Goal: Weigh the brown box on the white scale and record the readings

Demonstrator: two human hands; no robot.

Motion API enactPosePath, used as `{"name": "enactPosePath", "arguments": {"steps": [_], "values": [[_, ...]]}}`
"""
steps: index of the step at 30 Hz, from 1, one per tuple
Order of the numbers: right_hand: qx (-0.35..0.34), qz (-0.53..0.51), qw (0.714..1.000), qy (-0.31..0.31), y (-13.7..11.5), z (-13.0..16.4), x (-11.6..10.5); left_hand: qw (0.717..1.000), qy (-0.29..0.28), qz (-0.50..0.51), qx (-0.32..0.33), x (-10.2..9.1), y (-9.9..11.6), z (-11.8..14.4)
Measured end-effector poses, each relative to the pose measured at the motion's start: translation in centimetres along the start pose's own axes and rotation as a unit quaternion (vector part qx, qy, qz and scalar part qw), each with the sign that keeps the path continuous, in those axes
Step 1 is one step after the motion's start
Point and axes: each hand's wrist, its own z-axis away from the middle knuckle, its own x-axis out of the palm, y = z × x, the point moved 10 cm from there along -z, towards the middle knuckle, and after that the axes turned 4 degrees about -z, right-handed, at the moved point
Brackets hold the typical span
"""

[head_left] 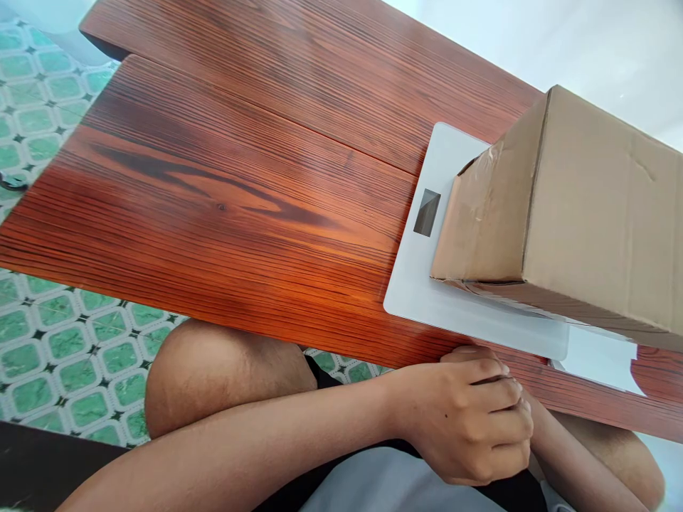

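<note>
My left hand (474, 423) rests over my lap at the table's front edge, its fingers curled closed around my right hand or wrist. Most of my right hand (465, 353) is hidden behind the left, so its fingers cannot be made out. Beyond both hands, a white flat digital scale (413, 284) with a dark blank-looking display lies on the table. A closed brown cardboard box (597, 213) sits on the scale and overhangs it on the right. Neither hand touches the box or the scale.
The reddish-brown wooden table (213, 249) has a long seam between its boards. White paper (597, 359) lies partly under the box near the front edge. Green patterned floor tiles (58, 384) show at the left. My knee (224, 370) is close to the table's edge.
</note>
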Motion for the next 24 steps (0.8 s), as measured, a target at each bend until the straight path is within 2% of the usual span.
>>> {"name": "enactPosePath", "arguments": {"steps": [5, 9, 13, 16, 18, 20, 22, 24], "values": [[0.037, 0.051, 0.995, 0.073, -2.6, 0.7, -1.0, 1.0, 0.003, -0.013, 0.002, -0.2, 0.0, -0.1], [0.09, 0.024, 0.99, 0.108, -2.5, 0.7, -1.5, 1.0, 0.01, -0.01, 0.002, -0.3, 0.1, -0.1], [0.05, 0.057, 0.991, 0.108, -3.0, 0.4, -1.5, 1.0, 0.016, -0.015, 0.007, -0.4, 0.2, -0.1], [0.042, 0.074, 0.991, 0.1, -2.2, 0.9, -1.2, 1.0, 0.013, -0.014, 0.012, -0.3, 0.2, 0.0], [0.045, 0.038, 0.997, 0.053, -0.3, 1.3, 0.1, 1.0, 0.007, -0.022, 0.019, -0.1, 0.3, 0.1], [0.042, -0.044, 0.997, -0.037, 2.1, 1.6, 2.4, 0.999, 0.002, -0.033, 0.027, 0.0, 0.5, 0.2], [0.059, -0.122, 0.981, -0.137, 4.9, 2.1, 5.0, 0.999, 0.004, -0.039, 0.036, 0.1, 0.6, 0.2], [0.075, -0.192, 0.952, -0.225, 6.9, 2.5, 7.1, 0.998, 0.004, -0.04, 0.043, 0.1, 0.7, 0.2]]}}
